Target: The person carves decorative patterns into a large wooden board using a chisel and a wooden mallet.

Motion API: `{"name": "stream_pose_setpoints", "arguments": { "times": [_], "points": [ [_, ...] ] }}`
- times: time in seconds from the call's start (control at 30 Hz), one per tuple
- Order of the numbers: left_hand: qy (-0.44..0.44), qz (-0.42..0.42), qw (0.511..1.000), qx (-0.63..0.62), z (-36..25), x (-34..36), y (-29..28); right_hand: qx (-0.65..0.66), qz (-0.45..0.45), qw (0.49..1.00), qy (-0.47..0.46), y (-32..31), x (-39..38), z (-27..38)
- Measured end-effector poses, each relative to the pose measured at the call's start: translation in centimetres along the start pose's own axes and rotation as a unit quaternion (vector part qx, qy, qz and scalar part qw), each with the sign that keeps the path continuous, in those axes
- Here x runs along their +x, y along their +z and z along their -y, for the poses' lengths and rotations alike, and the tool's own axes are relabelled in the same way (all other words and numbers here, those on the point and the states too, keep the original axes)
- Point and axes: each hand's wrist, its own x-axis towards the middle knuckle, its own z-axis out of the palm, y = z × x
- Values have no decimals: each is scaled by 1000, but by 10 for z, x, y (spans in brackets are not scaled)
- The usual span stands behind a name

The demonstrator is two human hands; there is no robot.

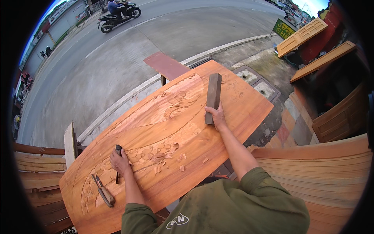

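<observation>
Across the view slants a carved wooden panel [218, 150], beneath both hands. At its left end, two slim tools [104, 194] lie side by side on the wood. Just to their right, the left grip [120, 161] is closed around a dark chisel [117, 178], which shows at both ends of the fist; whether its tip touches the panel I cannot tell. Loose shavings [159, 156] lie between the hands. Farther right, the right grip [216, 115] is wrapped round the near end of a long dark block [214, 91], most of which extends beyond the fingers, away from the person.
</observation>
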Motion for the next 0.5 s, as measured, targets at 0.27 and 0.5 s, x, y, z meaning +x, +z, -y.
{"name": "stream_pose_setpoints", "arguments": {
  "times": [0.27, 0.5],
  "points": [
    [19, -27, 999, -9, 8, 3, 0, 4, -8, 1000, -21, 6, -6, 3],
    [9, -22, 1000, -15, 1, 0, -3, 11, -5, 1000, -11, 1, -4, 0]
  ]
}}
